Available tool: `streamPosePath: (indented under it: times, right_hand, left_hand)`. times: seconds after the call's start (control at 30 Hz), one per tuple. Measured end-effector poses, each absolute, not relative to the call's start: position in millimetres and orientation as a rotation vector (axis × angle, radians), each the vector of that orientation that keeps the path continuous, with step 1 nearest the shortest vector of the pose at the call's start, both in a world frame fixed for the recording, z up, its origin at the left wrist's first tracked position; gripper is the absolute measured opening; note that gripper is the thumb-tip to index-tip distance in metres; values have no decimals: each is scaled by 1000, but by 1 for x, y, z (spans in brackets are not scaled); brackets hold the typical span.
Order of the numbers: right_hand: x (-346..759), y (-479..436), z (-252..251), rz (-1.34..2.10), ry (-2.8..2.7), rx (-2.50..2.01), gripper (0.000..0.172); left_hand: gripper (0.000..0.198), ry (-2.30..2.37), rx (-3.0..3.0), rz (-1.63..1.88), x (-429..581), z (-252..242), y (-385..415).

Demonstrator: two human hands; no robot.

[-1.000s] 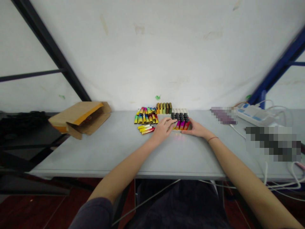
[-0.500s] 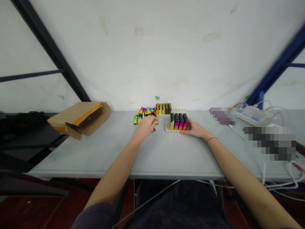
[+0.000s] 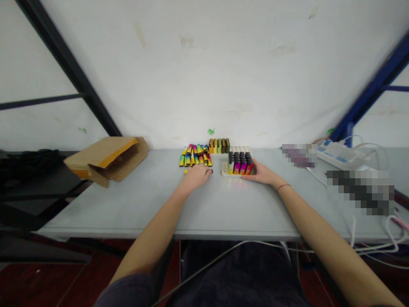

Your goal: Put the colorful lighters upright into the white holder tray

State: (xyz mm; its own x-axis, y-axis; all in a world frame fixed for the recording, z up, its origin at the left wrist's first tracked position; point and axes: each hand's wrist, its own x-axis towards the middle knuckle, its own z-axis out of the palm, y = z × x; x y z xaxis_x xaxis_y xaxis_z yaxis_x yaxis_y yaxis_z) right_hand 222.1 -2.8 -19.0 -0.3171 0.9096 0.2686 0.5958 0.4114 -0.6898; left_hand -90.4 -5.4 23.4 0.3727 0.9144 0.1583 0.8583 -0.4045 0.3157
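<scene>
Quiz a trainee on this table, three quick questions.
1. True or false: the lighters in the cream tray stand upright.
2. Which hand sits against that tray: A, the left hand, or B, the right hand?
3. Fill the blank: the loose lighters lie on the tray's ___ side, as the person sees it.

Key: 1 true; 2 B; 3 left.

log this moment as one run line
left hand: palm down at front of loose disposable lighters | right hand: against white tray of upright lighters
</scene>
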Motion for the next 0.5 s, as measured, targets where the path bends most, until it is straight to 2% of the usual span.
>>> streamPosePath:
  times: [0.1,0.2,0.3,0.5]
  right_hand:
    - [221,-4,-17,661,-2020,-1289,89]
    - [220,-6,-15,676,-2016,-1272,86]
    - [220,-5,-12,664,-2039,-1267,83]
    - [225,1,-15,645,-2076,-1266,80]
  left_hand:
    - [29,1431,1866,898,-78,21,-4]
    - [29,1192,1239,1115,-66,21,-7]
    - [36,1033,951,1145,-60,24,-12]
    - [55,908,870,1064,-61,25,-14]
